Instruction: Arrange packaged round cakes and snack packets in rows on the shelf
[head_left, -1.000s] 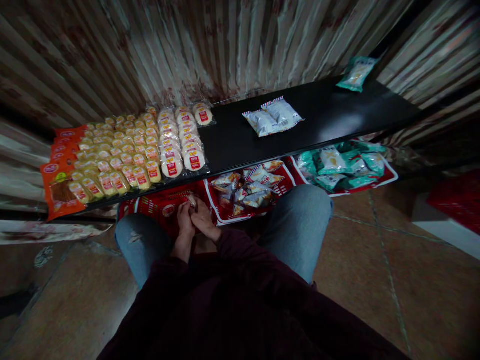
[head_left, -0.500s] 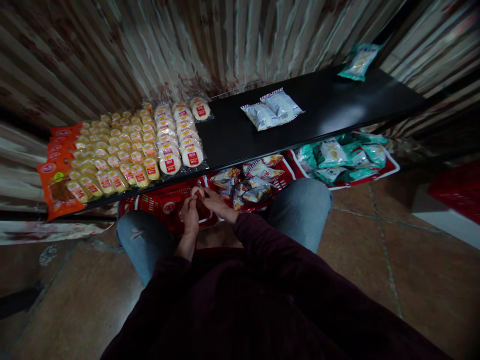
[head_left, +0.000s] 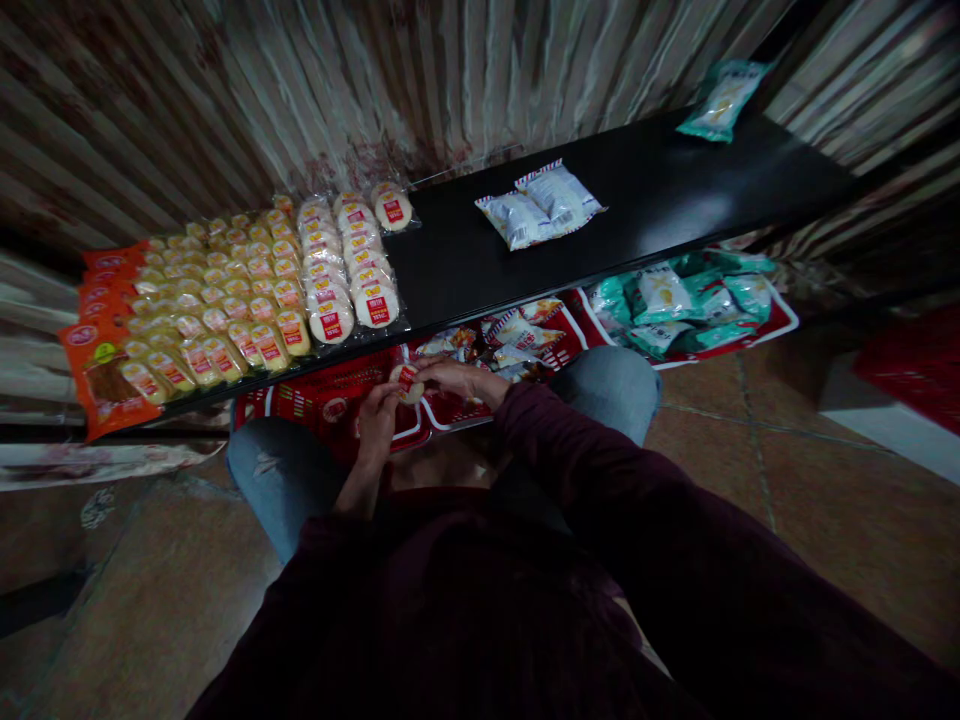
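Round cracker packet [head_left: 407,381], pale with a red label, sits between both hands of a crouching person in a dark maroon top and blue jeans. It is held just above a red tray [head_left: 330,408] on the floor and below the front edge of a long black table [head_left: 675,200]. The left hand [head_left: 377,420] is closed on the packet from below, thumb against its face. The right hand [head_left: 459,377] pinches its upper right edge with the fingertips, so both hands are clamped on the one packet.

On the table's left end, matching round packets [head_left: 352,262] lie in two overlapping rows. Just beside them to the left are rows of smaller yellow packets [head_left: 225,310], and orange pouches [head_left: 103,372] line the far left edge. Two white packets [head_left: 538,205] with red-and-blue borders lie side by side near the middle of the table, well apart from the rows. A single green packet [head_left: 721,98] rests at the far right end.

Under the table, a second red tray [head_left: 574,340] holds mixed snack wrappers just beyond the right hand. A third tray [head_left: 781,322] further right is piled with green packets [head_left: 679,300]. Corrugated metal sheeting [head_left: 420,80] backs the table, and brown floor tiles [head_left: 750,470] spread to the right of the person's knee [head_left: 607,390].
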